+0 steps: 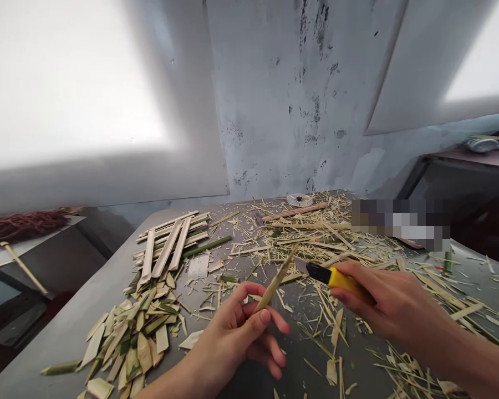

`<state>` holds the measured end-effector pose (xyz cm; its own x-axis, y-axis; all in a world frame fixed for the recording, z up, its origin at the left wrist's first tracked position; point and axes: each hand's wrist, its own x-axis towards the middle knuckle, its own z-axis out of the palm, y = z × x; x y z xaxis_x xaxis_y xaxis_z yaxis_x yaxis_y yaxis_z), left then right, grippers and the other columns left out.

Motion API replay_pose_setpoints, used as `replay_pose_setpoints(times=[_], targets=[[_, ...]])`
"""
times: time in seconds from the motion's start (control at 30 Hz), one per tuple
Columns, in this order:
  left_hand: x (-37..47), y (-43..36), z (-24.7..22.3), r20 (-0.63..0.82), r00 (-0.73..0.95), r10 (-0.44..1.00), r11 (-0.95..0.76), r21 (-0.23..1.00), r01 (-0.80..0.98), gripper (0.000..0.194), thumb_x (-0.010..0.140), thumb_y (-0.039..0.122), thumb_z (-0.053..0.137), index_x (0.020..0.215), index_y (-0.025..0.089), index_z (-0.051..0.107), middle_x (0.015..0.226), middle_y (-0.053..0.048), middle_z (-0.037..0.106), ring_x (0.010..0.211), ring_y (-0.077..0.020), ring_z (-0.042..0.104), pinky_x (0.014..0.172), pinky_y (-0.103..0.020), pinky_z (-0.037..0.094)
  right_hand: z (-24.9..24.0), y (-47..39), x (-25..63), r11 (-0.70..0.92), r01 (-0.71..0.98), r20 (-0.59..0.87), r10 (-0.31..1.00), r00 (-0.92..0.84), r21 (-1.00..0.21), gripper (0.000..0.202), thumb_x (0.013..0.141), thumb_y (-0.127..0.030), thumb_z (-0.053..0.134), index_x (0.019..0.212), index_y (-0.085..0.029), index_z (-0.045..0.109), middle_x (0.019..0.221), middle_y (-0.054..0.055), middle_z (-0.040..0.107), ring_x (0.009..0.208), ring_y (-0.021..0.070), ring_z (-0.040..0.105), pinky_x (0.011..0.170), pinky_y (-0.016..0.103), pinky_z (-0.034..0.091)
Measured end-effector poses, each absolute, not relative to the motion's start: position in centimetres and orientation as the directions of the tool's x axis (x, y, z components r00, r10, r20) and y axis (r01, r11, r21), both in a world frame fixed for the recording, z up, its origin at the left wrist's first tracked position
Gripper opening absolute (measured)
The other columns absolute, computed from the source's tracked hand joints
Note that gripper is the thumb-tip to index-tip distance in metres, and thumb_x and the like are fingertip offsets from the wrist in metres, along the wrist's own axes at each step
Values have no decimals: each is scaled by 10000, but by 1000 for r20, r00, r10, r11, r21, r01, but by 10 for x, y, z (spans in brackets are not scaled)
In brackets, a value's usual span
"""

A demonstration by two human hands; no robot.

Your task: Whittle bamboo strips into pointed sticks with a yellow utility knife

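A thin, pointed bamboo strip (pixel 275 281) slants upward from my left hand (pixel 243 332), pinched between thumb and fingers, with the other fingers loosely curled. My right hand (pixel 382 296) is wrapped round a yellow and black utility knife (pixel 343 282). The knife's blade (pixel 301 265) points left, close to the upper end of the strip; whether they touch I cannot tell. Beneath both hands, thin shavings (pixel 326 316) lie scattered on the grey table (pixel 125 260).
Left of my hands is a pile of short bamboo pieces (pixel 137 338), with longer split strips (pixel 166 246) stacked behind. A hammer-like tool (pixel 295 212) and clear spool (pixel 299 200) lie at the back. Side tables hold reddish fibre (pixel 29 226) and other items. One area is pixelated.
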<state>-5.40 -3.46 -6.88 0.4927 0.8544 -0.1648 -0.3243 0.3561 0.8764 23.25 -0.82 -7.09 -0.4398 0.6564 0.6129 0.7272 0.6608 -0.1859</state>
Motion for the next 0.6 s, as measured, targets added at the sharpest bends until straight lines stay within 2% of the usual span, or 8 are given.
replay_pose_setpoints(times=[0.23,0.37,0.47,0.6], targets=[[-53,-30,-70,-173,501,848,355,887,-295,332,964,423,726,1135,153,638,929,-43,721,584,-80,678,557,-209,627,-82,-14,223,723,669,504,649,-570,-174,214,1092,-413,480,1183,-222,517,798,-24,672,613,129,614,570,274,385],[-52,-34,-72,-152,539,829,317,921,-228,379,988,539,645,1115,189,576,823,-11,728,499,-69,659,499,-173,582,-83,-19,219,709,689,489,660,-570,-154,245,1097,-430,462,1191,-213,525,785,-22,675,599,139,615,560,286,369],[-50,-38,-71,-160,552,819,296,941,-167,361,1026,560,556,1117,213,517,793,0,731,452,-51,632,442,-119,513,-81,-20,218,685,715,484,677,-555,-140,272,1097,-450,451,1171,-206,545,756,-25,674,570,140,605,541,289,352],[-47,-42,-72,-193,563,804,317,939,-131,409,995,610,576,1116,237,461,789,7,732,448,-52,596,422,-127,519,-81,-20,216,669,736,489,679,-547,-104,349,1075,-527,471,1121,-201,584,718,-20,672,556,148,603,540,290,342]])
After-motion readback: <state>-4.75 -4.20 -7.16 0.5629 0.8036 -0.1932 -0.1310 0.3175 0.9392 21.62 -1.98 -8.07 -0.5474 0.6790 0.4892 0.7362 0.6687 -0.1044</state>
